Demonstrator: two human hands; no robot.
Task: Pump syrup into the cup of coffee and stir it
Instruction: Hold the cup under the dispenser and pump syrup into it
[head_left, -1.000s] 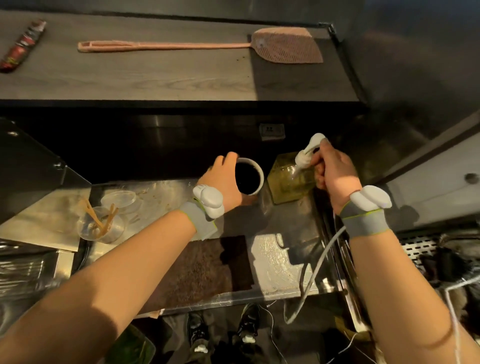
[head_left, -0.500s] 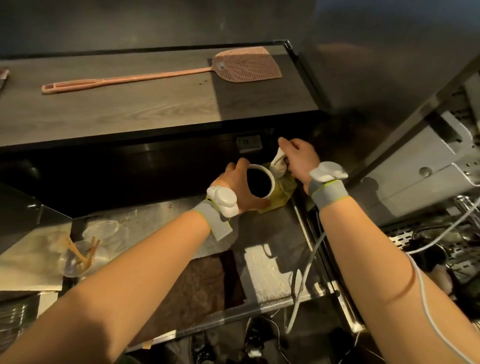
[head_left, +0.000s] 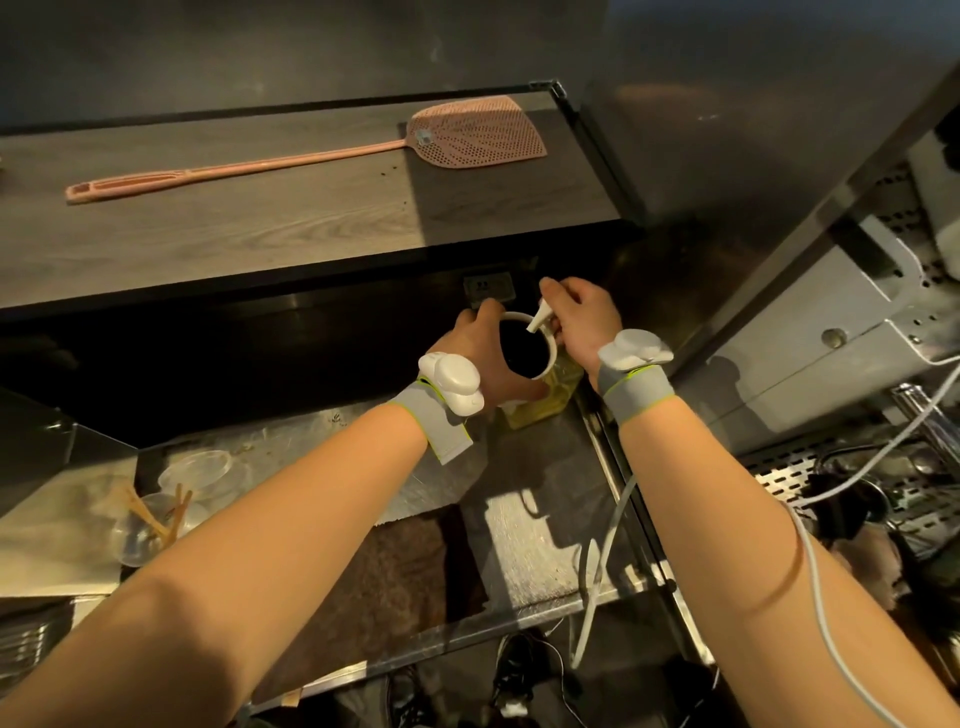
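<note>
A white cup of dark coffee is held up in my left hand, which wraps its left side. Under and behind it stands a clear syrup bottle with yellowish liquid on the steel counter. My right hand rests on the bottle's white pump head, whose spout points down over the coffee. Most of the bottle is hidden by the cup and my hands. Both wrists wear grey bands with white sensors.
A plastic cup with wooden stirrers and a clear lid sit at the counter's left. A pink fly swatter lies on the wooden shelf above. A steel machine and cables crowd the right side.
My left hand has brought the cup right, from beside the bottle to under the pump spout. My right hand stays on the pump head. The view has tilted upward.
</note>
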